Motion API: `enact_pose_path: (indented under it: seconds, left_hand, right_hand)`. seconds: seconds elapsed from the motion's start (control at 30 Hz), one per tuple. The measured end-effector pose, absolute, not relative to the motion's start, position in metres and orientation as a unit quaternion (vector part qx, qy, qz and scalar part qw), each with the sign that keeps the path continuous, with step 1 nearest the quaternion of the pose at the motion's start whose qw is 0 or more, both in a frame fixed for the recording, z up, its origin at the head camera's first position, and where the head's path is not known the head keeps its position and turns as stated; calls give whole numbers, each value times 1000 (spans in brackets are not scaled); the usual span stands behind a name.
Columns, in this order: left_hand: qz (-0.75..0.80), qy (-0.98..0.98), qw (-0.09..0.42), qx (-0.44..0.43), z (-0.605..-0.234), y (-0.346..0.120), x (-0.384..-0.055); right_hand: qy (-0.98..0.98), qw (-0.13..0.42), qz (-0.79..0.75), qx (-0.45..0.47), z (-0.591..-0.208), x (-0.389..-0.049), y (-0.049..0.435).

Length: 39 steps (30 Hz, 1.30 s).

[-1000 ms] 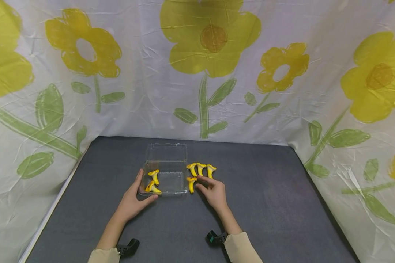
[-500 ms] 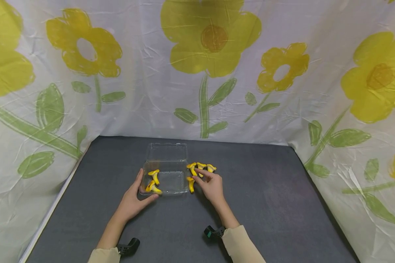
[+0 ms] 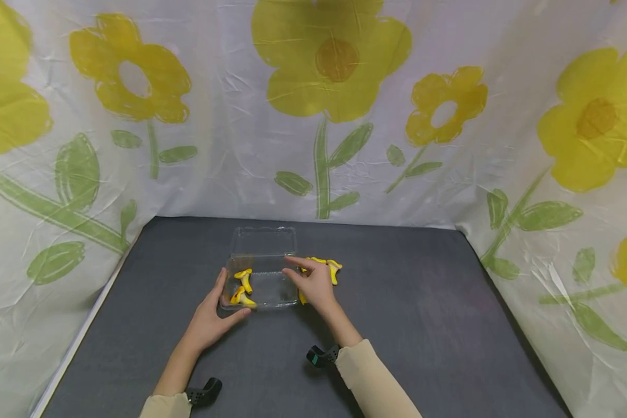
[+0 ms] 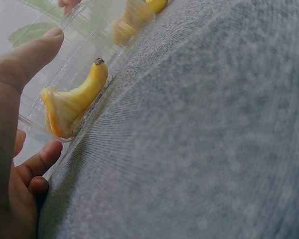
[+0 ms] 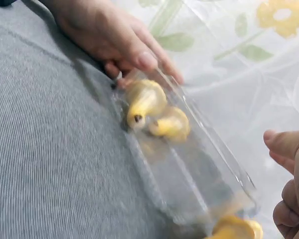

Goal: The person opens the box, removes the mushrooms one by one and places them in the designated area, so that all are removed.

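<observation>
A clear plastic clamshell box [image 3: 287,299] stands on the dark table with its lid [image 3: 265,241] folded back. Inside, at the left, lie two yellow trumpet-shaped mushrooms, one upper [image 3: 244,280] and one lower [image 3: 242,298]. My left hand [image 3: 211,319] holds the box's front left corner, thumb along the front and fingers at the left side. Over the box's right edge hovers my right hand [image 3: 316,284], thumb and index finger apart, nothing visible between them. It partly hides several more mushrooms, one of which [image 3: 335,271] shows at right.
A dark cloth-covered tabletop [image 3: 423,325] surrounds the box. White fabric printed with large yellow flowers [image 3: 339,58] hangs behind and along both sides. Each wrist wears a black band, the left one [image 3: 205,393] and the right one [image 3: 321,356].
My right hand has moved left and a little away from me, from above the loose mushrooms to the box's right edge; its fingers spread apart. The left hand and box stay put.
</observation>
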<state>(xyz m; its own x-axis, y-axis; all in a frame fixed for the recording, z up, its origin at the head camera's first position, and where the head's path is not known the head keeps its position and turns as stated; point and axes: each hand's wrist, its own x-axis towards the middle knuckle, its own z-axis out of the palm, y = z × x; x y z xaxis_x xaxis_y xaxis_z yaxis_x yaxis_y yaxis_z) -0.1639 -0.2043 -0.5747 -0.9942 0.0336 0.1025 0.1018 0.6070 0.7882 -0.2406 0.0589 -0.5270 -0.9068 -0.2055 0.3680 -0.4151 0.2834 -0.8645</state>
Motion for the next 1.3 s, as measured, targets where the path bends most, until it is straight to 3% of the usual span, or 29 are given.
enact_pose_path:
  seconds: [0.47,0.73,1.3]
  left_hand:
    - [-450,-892,26,-42,-576,-206,-164]
    - [-454,-890,15,-40,-576,-206,-165]
    - [-452,-890,31,-49,-577,-207,-166]
  right_hand:
    - [-823,61,503,258,-521,-251,19]
    - [-835,47,484,257,-521,-255,5]
    - [-850,-39,480,214,-524,-261,-17]
